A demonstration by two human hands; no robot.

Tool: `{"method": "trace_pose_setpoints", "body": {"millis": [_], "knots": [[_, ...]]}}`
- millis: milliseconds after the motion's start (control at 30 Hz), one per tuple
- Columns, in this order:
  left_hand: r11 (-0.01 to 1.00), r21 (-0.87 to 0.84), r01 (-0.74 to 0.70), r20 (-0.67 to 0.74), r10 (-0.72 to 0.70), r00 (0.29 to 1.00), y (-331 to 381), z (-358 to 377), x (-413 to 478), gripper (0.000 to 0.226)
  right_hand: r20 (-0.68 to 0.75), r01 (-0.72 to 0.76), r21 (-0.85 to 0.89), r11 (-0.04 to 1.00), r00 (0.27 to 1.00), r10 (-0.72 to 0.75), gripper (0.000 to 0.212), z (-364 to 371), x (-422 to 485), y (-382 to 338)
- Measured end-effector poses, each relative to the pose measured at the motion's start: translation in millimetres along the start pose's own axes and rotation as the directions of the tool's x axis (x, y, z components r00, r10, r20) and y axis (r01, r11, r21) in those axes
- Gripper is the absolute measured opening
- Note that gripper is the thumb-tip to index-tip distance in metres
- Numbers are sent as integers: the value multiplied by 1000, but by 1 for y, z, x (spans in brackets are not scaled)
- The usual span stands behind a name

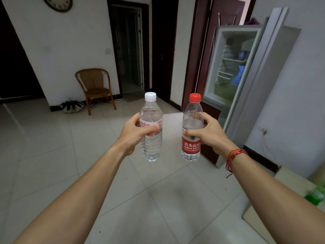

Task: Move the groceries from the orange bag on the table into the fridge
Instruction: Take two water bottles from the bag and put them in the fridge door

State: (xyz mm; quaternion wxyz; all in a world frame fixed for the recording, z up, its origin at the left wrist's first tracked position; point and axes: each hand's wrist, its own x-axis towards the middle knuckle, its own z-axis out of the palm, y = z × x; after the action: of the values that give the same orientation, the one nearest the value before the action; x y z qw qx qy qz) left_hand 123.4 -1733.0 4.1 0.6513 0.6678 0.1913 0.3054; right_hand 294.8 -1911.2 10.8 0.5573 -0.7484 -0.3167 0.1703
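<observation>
Head view looks over both bare forearms, stretched forward above a pale tiled floor (pixel 84 155). Left hand (pixel 135 132) grips a white-cap bottle (pixel 151 148) round its middle, fingers curled behind it and the thumb laid across the front of its label. The bottle is upright, clear, and held in the air. Right hand (pixel 210 133) grips a red-cap bottle (pixel 191 147) the same way, thumb across the front just above the red label, fingers wrapped round the far side. This bottle is upright too, also off the floor. The two bottles are near each other at about the same height, not touching, with floor showing between them. Red cords (pixel 235 158) circle the right wrist. The fridge (pixel 228 67) stands ahead and to the right, beyond the red-cap bottle, its inside showing: white shelves (pixel 228 59) and something blue (pixel 240 71) on them, too blurred to name. Both bottles are outside the fridge, well short of it. At the lower right edge a corner of a pale bench (pixel 292 180) comes in, with a blurred green thing (pixel 314 195) on it. Farther off, a cane chair (pixel 95 87) stands against the white wall beside a dark doorway (pixel 129 48), and part of a round clock (pixel 57 3) hangs above.
</observation>
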Motion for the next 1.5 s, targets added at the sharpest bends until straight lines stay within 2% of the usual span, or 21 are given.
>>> {"method": "trace_pose_setpoints", "body": {"millis": [400, 800, 1167, 1500], "knots": [[1000, -9, 2, 79, -2, 997, -44, -45, 235, 48, -79, -21, 10, 1000, 997, 22, 60, 41, 224, 22], [999, 33, 26, 114, -30, 993, -84, -62, 421, 43, -93, -48, 27, 998, 994, 50, 63, 69, 417, 46], [996, 93, 7, 130, -19, 991, -119, -37, 636, 45, -66, -57, 56, 997, 996, 61, 59, 55, 630, 65], [991, 131, -41, 155, 20, 988, -143, -16, 795, 41, -97, -72, 13, 997, 993, 73, 62, 40, 778, 84]]}}
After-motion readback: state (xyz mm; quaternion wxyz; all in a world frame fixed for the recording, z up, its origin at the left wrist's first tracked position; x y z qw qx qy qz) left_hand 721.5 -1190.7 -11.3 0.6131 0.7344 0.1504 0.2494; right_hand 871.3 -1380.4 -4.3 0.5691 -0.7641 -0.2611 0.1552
